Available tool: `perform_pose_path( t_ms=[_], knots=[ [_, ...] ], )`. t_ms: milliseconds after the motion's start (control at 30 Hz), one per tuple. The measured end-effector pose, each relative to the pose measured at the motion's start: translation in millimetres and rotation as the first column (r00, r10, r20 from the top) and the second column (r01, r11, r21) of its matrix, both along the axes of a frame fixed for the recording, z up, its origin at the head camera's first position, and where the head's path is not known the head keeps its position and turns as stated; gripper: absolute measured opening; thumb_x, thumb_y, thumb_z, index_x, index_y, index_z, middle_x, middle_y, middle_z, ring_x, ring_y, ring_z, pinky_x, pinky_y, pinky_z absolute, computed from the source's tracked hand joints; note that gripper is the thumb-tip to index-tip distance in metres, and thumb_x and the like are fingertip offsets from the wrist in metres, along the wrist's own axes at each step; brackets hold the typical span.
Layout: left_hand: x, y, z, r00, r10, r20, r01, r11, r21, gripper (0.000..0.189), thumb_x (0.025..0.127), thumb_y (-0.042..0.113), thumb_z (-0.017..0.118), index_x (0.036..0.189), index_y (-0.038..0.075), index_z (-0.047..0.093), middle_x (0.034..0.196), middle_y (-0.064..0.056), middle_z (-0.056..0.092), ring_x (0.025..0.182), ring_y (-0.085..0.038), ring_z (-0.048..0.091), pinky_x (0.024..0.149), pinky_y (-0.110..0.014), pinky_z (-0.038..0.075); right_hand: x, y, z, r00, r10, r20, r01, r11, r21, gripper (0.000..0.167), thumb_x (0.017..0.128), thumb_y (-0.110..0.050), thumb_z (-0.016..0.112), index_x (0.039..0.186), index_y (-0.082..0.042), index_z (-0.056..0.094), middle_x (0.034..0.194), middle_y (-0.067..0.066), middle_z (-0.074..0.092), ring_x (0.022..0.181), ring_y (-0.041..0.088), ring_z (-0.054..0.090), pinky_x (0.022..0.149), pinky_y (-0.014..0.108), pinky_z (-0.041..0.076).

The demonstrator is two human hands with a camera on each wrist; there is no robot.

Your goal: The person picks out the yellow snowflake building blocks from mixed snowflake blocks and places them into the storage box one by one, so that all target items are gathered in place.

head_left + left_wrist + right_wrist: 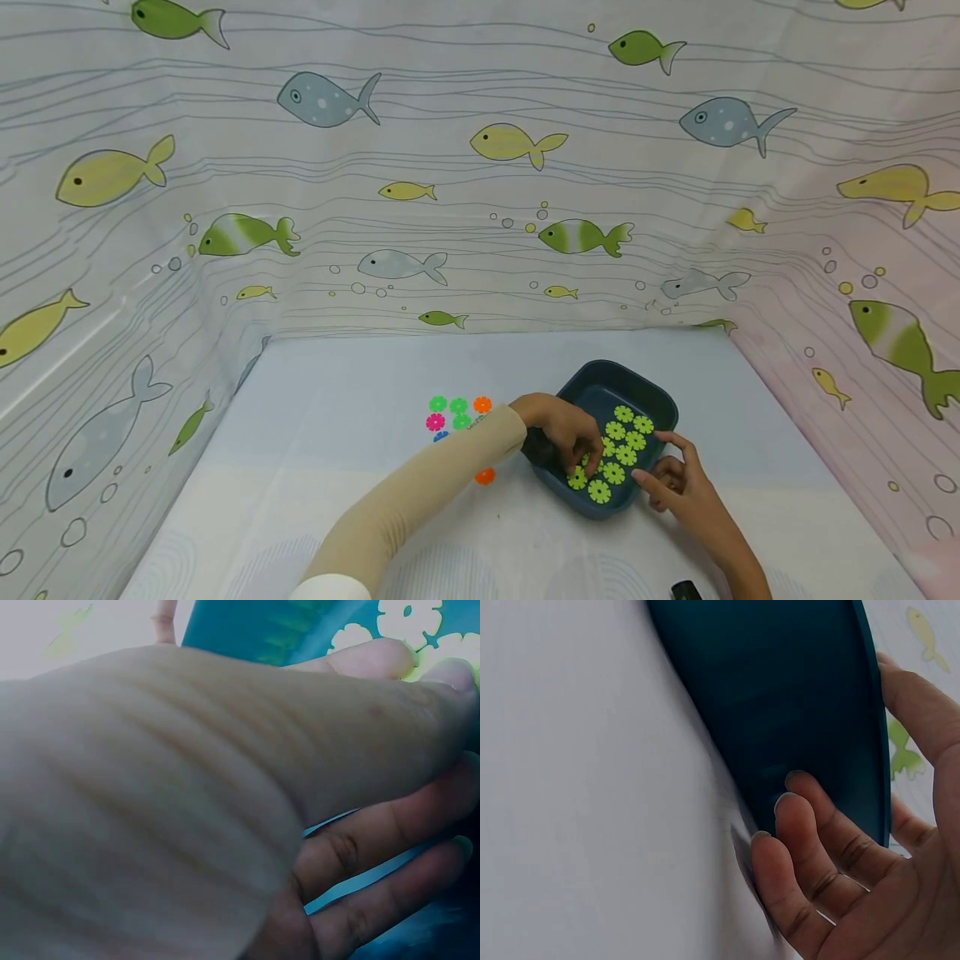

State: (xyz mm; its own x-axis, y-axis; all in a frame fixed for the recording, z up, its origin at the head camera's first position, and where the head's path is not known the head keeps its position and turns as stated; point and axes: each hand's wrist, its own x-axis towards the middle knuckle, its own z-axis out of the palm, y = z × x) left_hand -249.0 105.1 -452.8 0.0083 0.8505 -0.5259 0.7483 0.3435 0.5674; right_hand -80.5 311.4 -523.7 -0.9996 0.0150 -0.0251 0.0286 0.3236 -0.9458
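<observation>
A dark blue rectangular tray (660, 400) lies at a slant on the table, with several yellow-green snowflake discs (614, 473) spread over its floor. My left hand (566, 429) reaches over the tray's left rim, its thumb and index finger pinching a yellow-green disc (425, 660). The other fingers hang loosely inside the tray. On the opposite side, my right hand (686, 487) holds the tray's edge. In the right wrist view, the thumb lies at the rim and bent fingers (795, 817) rest against the outer wall.
Left of the tray lie loose discs: green (438, 404), pink (435, 422), orange (482, 405) and a partly hidden blue disc (441, 436). Another orange disc (485, 476) lies nearer, beside the left sleeve (427, 483). A small black object (686, 590) shows at the bottom edge. Fish-patterned walls surround the table.
</observation>
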Motion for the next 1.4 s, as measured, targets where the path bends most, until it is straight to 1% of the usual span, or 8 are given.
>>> perform_pose_path(
  t_ms=[233, 433, 767, 933, 1033, 1133, 1267, 1400],
  knots=[
    [0.5, -0.2, -0.6, 0.999, 0.001, -0.047, 0.0, 1.0, 0.021, 0.017, 0.091, 0.005, 0.078, 0.106, 0.014, 0.076, 0.083, -0.001, 0.069, 0.07, -0.01, 0.06, 0.067, -0.021, 0.048, -0.1, 0.4, 1.4, 1.0, -0.001, 0.003, 0.001, 1.0, -0.004, 0.079, 0.098, -0.025, 0.074, 0.154, -0.018, 0.02, 0.096, 0.017, 0.062, 0.071, 0.028, 0.062, 0.064, 0.037, 0.055],
    [-0.5, -1.3, -2.9, 0.998, 0.017, -0.064, -0.014, 0.999, 0.037, 0.017, 0.091, 0.006, 0.079, 0.104, 0.016, 0.076, 0.08, 0.0, 0.069, 0.068, -0.01, 0.059, 0.065, -0.021, 0.048, -1.2, 0.0, 0.8, 1.0, 0.006, 0.001, -0.006, 1.0, 0.0, 0.078, 0.098, -0.026, 0.073, 0.154, -0.017, 0.02, 0.096, 0.018, 0.062, 0.071, 0.029, 0.062, 0.064, 0.037, 0.055],
    [-1.8, -9.2, -1.8, 0.996, 0.053, -0.069, -0.048, 0.997, 0.063, 0.017, 0.09, 0.01, 0.081, 0.105, 0.016, 0.077, 0.08, 0.001, 0.068, 0.07, -0.009, 0.059, 0.066, -0.021, 0.048, -7.9, -2.8, 0.2, 1.0, 0.022, 0.016, -0.022, 1.0, 0.004, 0.078, 0.098, -0.029, 0.073, 0.154, -0.019, 0.02, 0.097, 0.018, 0.062, 0.072, 0.03, 0.063, 0.065, 0.038, 0.055],
    [-3.7, -17.9, 3.6, 0.997, 0.077, -0.019, -0.074, 0.989, 0.128, 0.021, 0.09, 0.01, 0.081, 0.11, 0.012, 0.076, 0.085, 0.002, 0.07, 0.074, -0.007, 0.061, 0.07, -0.019, 0.05, -9.6, -3.3, -0.6, 0.999, 0.031, 0.013, -0.031, 0.999, 0.01, 0.078, 0.098, -0.028, 0.073, 0.154, -0.018, 0.02, 0.098, 0.018, 0.062, 0.073, 0.03, 0.063, 0.065, 0.037, 0.056],
    [-6.3, -26.6, 10.1, 0.995, 0.097, 0.028, -0.101, 0.973, 0.206, 0.021, 0.092, 0.009, 0.079, 0.113, 0.009, 0.074, 0.091, 0.003, 0.07, 0.08, -0.007, 0.065, 0.074, -0.02, 0.052, -11.3, -1.6, 1.0, 0.999, 0.035, 0.008, -0.035, 0.999, 0.014, 0.078, 0.098, -0.029, 0.073, 0.155, -0.017, 0.021, 0.099, 0.018, 0.063, 0.074, 0.031, 0.064, 0.065, 0.038, 0.056],
    [-9.2, -39.5, 16.9, 0.99, 0.133, 0.056, -0.143, 0.947, 0.288, 0.02, 0.095, 0.011, 0.075, 0.115, 0.007, 0.073, 0.094, 0.005, 0.07, 0.082, -0.008, 0.067, 0.076, -0.021, 0.054, -12.8, 2.2, 5.2, 0.999, 0.038, -0.004, -0.038, 0.999, 0.007, 0.075, 0.1, -0.029, 0.07, 0.155, -0.015, 0.021, 0.103, 0.02, 0.063, 0.075, 0.033, 0.064, 0.065, 0.04, 0.057],
    [-9.3, -61.5, 22.9, 0.977, 0.203, 0.063, -0.212, 0.901, 0.379, 0.018, 0.1, 0.017, 0.07, 0.116, 0.01, 0.071, 0.099, 0.002, 0.072, 0.081, -0.008, 0.066, 0.077, -0.022, 0.056, -8.3, 8.4, 14.7, 0.999, -0.005, -0.037, 0.006, 1.0, 0.024, 0.07, 0.103, -0.029, 0.065, 0.156, -0.012, 0.022, 0.111, 0.02, 0.063, 0.081, 0.034, 0.066, 0.068, 0.039, 0.058],
    [-8.7, -93.7, 23.5, 0.961, 0.273, 0.032, -0.256, 0.847, 0.466, 0.016, 0.103, 0.019, 0.065, 0.118, 0.015, 0.07, 0.102, -0.003, 0.072, 0.081, -0.008, 0.065, 0.076, -0.023, 0.056, -1.4, 11.1, 27.3, 0.994, -0.067, -0.086, 0.077, 0.99, 0.115, 0.062, 0.104, -0.032, 0.063, 0.154, -0.012, 0.032, 0.117, 0.016, 0.061, 0.085, 0.03, 0.066, 0.07, 0.036, 0.058]
  ],
)
